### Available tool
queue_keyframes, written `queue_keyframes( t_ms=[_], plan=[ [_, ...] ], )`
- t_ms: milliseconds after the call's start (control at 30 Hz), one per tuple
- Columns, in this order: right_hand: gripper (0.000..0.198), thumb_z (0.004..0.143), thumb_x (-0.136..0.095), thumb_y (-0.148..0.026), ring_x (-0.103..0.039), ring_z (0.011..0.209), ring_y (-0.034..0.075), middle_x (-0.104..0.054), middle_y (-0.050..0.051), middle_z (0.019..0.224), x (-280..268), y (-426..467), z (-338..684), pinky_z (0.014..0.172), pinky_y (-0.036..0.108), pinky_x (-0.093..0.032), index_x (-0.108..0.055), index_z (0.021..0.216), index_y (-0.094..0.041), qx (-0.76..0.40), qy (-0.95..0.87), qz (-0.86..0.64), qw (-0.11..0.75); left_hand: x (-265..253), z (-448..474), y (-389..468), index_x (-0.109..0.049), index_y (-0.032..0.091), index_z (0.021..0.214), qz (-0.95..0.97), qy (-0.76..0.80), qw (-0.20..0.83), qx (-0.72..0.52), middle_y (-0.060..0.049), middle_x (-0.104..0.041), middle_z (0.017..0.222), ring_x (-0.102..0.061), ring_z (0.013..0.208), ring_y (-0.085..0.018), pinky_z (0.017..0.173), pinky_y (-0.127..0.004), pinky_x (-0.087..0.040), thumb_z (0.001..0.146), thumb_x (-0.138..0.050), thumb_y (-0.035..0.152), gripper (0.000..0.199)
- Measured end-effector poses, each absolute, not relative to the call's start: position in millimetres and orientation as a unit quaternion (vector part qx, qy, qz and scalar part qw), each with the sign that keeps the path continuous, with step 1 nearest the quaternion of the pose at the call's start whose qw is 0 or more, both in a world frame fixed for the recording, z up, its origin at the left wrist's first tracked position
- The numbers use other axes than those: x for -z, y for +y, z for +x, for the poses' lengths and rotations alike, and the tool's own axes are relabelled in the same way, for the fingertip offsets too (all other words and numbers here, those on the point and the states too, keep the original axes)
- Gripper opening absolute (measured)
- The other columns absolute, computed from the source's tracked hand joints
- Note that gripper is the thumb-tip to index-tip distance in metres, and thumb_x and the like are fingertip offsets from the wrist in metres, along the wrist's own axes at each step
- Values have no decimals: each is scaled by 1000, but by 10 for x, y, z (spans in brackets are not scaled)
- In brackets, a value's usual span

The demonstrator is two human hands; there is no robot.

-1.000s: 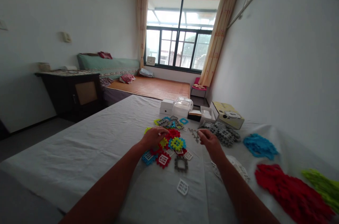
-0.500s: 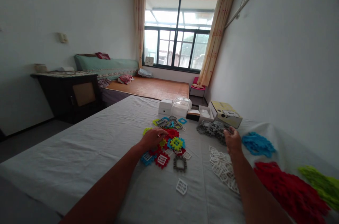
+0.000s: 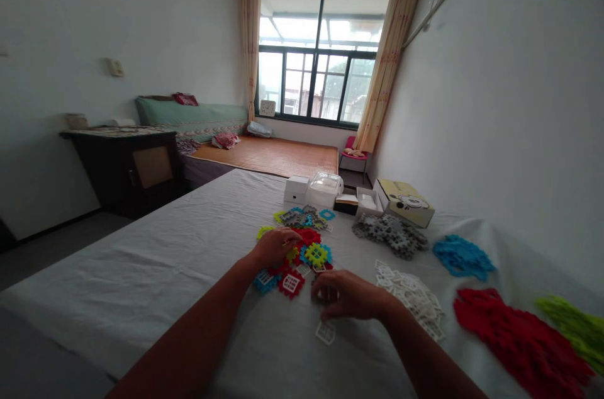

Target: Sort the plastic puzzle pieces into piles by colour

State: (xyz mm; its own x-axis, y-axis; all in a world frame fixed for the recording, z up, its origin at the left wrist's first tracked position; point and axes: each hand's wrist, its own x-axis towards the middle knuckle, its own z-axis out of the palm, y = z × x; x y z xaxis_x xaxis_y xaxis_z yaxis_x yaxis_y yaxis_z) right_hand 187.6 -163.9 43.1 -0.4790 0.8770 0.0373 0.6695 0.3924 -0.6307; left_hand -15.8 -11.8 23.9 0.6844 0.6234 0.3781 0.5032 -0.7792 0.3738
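Observation:
On the cloth-covered table, my left hand (image 3: 277,246) rests over a cluster of plastic interlocking pieces, its fingers stretched loosely across the red piece (image 3: 309,236). A lime-green piece (image 3: 316,254) on a blue one lies right of its fingertips. Nearer me are a red piece (image 3: 291,284) with a white window insert and a blue piece (image 3: 267,281). My right hand (image 3: 349,295) hovers low to the right of the cluster, fingers curved, thumb apart from them. Its fingers cover most of a grey square frame. Just below the thumb lies a white window insert (image 3: 325,332).
To the right lie piles of grey pieces (image 3: 391,234), white window inserts (image 3: 413,295), blue pieces (image 3: 463,256), red pieces (image 3: 514,336) and lime-green pieces (image 3: 573,326). Behind stand a white box (image 3: 297,189), a clear plastic container (image 3: 325,188) and a yellow box (image 3: 406,201).
My right hand has moved left and nearer me, from the grey pile to beside the cluster, above the grey frame. My left hand has stayed over the cluster.

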Motion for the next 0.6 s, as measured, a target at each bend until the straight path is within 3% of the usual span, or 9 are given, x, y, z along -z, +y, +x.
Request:
queue_keyframes(
  t_ms=[167,300,433,600],
  plan=[
    [31,63,-74,-25,-57,78,15,-61,3,98,-307,-1568,1923,67,25,-45,-65,92,-27,-188,-805,-531,186,-218,-150,-106,-69,29,98,912,296,125,-256,3,-69,102,-59,95,-16,85,-25,-43,86,-47,30,25],
    [15,68,-63,-16,-56,70,12,-62,1,89,-316,-1587,1887,63,22,-44,-66,80,-23,-166,-827,-491,219,-210,-148,-98,-69,30,99,910,302,130,-254,3,-69,104,-60,96,-16,84,-25,-43,85,-48,31,25],
    [12,72,-55,-19,-54,56,10,-62,-2,68,-357,-1501,1951,54,21,-43,-63,80,-20,-176,-774,-526,306,-237,-153,-115,-69,30,99,909,305,132,-253,3,-69,102,-59,96,-16,83,-24,-43,85,-48,29,25],
    [29,77,-49,-36,-54,50,11,-66,2,71,-316,-1279,2576,47,22,-44,-62,94,-16,-172,-575,-636,485,-256,-150,-132,-69,28,98,908,310,133,-250,2,-69,101,-59,94,-16,83,-24,-44,85,-49,29,24]
  ],
)
